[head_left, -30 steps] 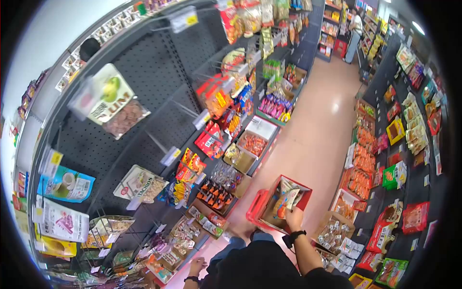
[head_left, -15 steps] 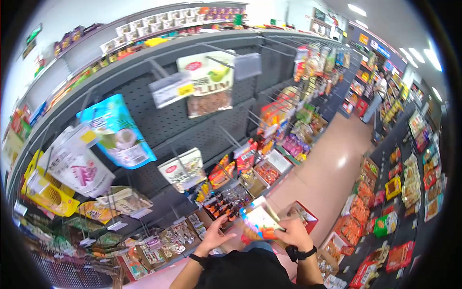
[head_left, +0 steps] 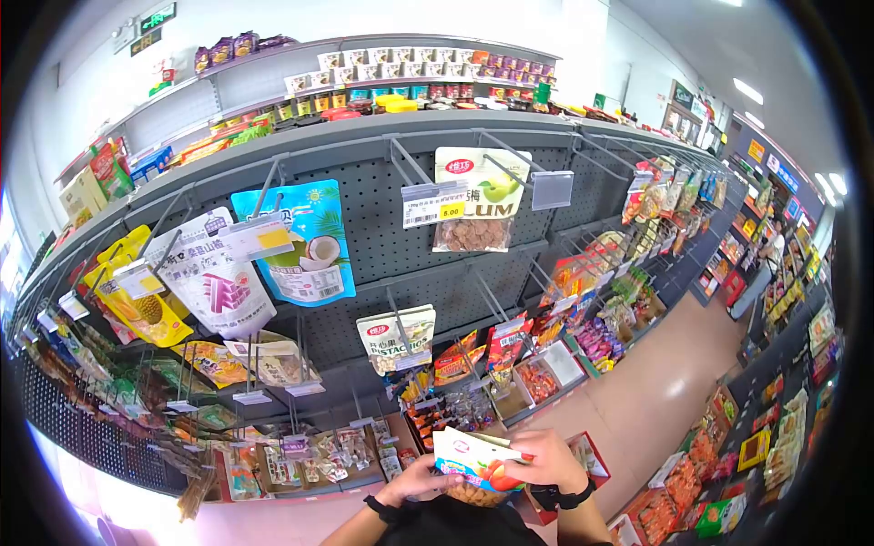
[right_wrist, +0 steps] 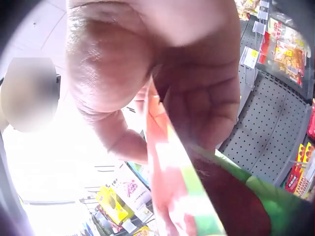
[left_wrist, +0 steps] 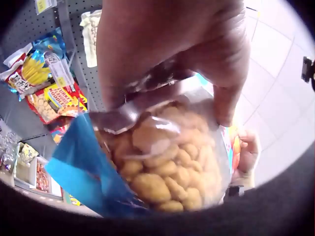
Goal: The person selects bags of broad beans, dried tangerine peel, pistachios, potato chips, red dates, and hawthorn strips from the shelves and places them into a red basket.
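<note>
Low in the head view, both hands hold snack bags (head_left: 460,450) printed white and blue with red fruit. My left hand (head_left: 414,480) grips the left side, thumb against the front. In the left wrist view its fingers and thumb curl over a bag with a clear window full of tan, nut-like pieces (left_wrist: 162,182) and a blue flap (left_wrist: 81,167). My right hand (head_left: 553,462) pinches the upper right corner. The right wrist view shows a bag's edge (right_wrist: 170,167) between its thumb and fingers, beside a green and dark red bag surface (right_wrist: 256,184).
A pegboard rack (head_left: 391,237) ahead carries a plum bag (head_left: 473,232), a pistachio bag (head_left: 396,337) and a blue coconut bag (head_left: 314,264). Bare hooks and price tags jut out. The red basket (head_left: 596,460) stands behind my right hand. Shelves line the aisle (head_left: 669,382).
My right hand has lifted the bags out of the red basket, and my left hand has come up and taken hold too. The head view has swung up and left toward the rack.
</note>
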A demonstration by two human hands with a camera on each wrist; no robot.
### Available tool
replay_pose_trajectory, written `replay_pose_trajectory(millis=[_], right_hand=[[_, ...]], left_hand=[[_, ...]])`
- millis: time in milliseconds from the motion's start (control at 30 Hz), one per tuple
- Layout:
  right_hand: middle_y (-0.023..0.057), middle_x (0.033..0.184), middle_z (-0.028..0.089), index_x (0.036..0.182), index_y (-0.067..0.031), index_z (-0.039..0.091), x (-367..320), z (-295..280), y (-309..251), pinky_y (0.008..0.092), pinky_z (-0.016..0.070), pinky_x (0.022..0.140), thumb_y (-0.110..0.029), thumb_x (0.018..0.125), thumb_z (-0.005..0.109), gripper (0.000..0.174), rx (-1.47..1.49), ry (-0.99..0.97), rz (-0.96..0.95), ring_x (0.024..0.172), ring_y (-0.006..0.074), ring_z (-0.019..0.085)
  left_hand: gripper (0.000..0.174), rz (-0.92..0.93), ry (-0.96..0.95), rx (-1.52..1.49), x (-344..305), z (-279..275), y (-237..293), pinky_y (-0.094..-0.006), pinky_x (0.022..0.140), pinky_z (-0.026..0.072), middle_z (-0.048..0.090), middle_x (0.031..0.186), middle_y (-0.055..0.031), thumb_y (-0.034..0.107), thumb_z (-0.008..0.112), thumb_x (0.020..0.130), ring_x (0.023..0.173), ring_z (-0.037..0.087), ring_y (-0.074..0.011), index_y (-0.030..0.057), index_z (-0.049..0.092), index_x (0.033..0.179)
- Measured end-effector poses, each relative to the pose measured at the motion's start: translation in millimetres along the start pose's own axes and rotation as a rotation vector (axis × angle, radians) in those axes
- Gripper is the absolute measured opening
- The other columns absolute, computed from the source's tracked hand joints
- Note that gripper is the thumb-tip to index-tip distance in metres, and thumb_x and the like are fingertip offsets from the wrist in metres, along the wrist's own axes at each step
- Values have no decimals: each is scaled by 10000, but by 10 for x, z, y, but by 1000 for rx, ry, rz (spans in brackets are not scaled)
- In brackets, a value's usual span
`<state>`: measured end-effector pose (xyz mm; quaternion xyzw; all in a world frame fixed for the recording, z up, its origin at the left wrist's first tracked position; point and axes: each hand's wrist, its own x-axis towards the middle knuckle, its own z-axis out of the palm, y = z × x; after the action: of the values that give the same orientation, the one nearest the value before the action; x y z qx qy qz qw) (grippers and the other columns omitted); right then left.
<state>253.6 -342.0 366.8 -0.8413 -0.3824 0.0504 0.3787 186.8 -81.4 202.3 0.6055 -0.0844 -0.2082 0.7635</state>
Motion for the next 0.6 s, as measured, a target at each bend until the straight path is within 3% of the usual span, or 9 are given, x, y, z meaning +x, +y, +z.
replay_pose_trajectory(millis=[33,100,167,200,300,333,467,500,600], right_hand=[[116,653,516,688,1,553,8,-16,33,390,428,554,-155,771,733,252,-5,10,-12,593,299,546],[92,657,564,719,6,606,-6,-1,82,366,459,572,-143,784,750,217,-5,19,-32,603,265,583],[101,875,713,974,-2,724,-35,76,108,305,534,743,-136,835,761,196,441,193,257,820,183,695],[101,875,713,974,-2,724,-30,73,106,305,534,743,-136,835,761,196,443,194,249,820,183,695],[135,1234,655,1464,-12,433,-79,48,84,355,481,993,-130,868,765,693,1048,331,287,1149,209,617],[154,1298,607,1533,-30,302,-86,100,219,384,473,1011,-142,881,759,804,1062,262,233,1182,233,597],[152,1400,523,1548,5,262,-281,395,462,424,327,1153,-306,901,755,871,867,80,175,1320,268,492],[145,1409,515,1549,11,254,-324,565,594,416,361,1129,-254,876,786,898,888,79,146,1309,264,505],[123,1436,485,1539,23,257,-332,649,386,386,358,1139,-398,777,870,1065,1020,18,311,1343,246,475]], left_hand=[[348,6,14,1,4,26,-1,-255,736,516,702,973,5,249,802,893,852,617,-72,47,694,1155],[267,-122,102,-120,10,72,50,-218,562,425,680,823,45,282,776,918,675,553,-23,60,730,1058],[222,-73,225,-93,18,175,166,-213,524,369,643,735,63,287,764,926,613,515,-17,69,743,962],[218,-87,303,-140,7,228,283,-212,525,373,636,732,66,277,769,921,618,519,-16,63,739,954],[183,-110,403,-242,24,241,314,-213,539,382,643,759,61,213,767,921,637,524,-20,40,731,966],[162,-38,447,-328,17,276,433,-214,549,385,650,777,52,179,754,928,641,523,-22,32,725,991],[124,80,613,-486,17,385,833,-230,652,468,699,898,1,97,715,947,730,592,-58,23,705,1046],[132,97,649,-513,11,373,836,-240,699,508,717,942,-14,98,713,948,783,633,-73,24,702,1057],[202,134,686,-488,11,522,1085,-289,828,551,726,1061,-49,120,685,971,927,681,-122,11,670,1140]])
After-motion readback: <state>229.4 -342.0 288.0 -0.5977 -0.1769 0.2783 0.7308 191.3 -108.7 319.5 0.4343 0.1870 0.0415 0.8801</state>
